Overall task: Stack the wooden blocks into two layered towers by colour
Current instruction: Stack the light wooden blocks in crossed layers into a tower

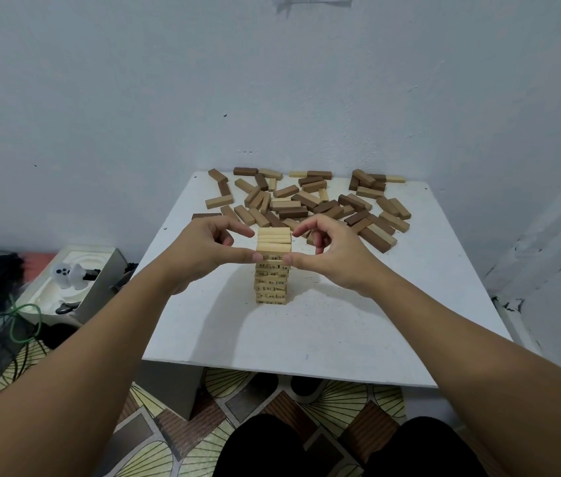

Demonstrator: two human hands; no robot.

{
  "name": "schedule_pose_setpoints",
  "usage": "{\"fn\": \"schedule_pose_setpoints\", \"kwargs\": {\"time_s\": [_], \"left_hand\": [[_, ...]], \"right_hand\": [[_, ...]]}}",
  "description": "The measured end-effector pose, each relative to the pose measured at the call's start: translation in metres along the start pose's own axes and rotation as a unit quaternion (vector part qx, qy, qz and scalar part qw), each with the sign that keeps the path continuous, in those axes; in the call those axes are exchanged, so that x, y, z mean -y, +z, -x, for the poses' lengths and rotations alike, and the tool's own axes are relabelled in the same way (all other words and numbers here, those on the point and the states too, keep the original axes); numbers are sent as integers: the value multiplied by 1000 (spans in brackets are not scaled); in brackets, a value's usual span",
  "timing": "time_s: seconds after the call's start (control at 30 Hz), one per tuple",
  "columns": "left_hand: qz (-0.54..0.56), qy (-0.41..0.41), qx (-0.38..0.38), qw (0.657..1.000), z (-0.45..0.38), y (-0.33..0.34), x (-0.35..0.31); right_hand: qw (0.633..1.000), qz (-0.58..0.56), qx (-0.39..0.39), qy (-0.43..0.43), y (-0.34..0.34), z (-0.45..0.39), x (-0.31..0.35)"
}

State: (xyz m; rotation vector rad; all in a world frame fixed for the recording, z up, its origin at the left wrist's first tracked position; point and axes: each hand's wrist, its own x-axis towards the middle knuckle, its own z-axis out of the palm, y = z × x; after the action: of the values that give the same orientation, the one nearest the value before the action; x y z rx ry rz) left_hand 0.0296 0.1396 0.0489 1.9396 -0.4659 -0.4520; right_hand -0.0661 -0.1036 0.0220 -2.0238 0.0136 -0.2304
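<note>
The tall tower of pale wooden blocks [272, 266] stands near the middle of the white square desk [323, 339], and both hands close on its top layer from opposite sides. That top layer [273, 239] is three pale blocks laid side by side, their long axes running from nine to three o'clock, so each block's ends face a hand. The layer below shows numbered block ends toward the camera, so it appears to run crosswise.

The left hand [203, 249] sits at nine o'clock from the tower top. Its thumb and index fingers [253, 257] are curled inward, their tips touching the left ends of the top blocks. The right hand [327, 251] mirrors it at three o'clock, its thumb tip meeting the right end of the nearest block and its index finger curling toward the far one; the remaining fingers are tucked loosely. Neither hand is clearly nearer: the layer lies directly between the fingertips, pinched end to end.

This looks like a squaring-up of the fresh layer, so any inward push from the two sides should be even, or the tower could lean.

The scattered pile of pale and dark brown wooden blocks [306, 201] lies at twelve o'clock from the tower, at the far edge of the desk, well apart from the fingers. No dark tower is yet visible.
</note>
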Motion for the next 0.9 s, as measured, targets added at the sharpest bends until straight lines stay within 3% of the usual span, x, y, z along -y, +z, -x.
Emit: {"fn": "schedule_pose_setpoints", "kwargs": {"time_s": [0.7,0.9], "left_hand": [[2,-3,20,1000,-3,0,-5],[-3,-5,56,998,-4,-1,-13]], "right_hand": [[999,14,35,14,0,-6,0],[999,16,36,16,-1,-7,0]]}}
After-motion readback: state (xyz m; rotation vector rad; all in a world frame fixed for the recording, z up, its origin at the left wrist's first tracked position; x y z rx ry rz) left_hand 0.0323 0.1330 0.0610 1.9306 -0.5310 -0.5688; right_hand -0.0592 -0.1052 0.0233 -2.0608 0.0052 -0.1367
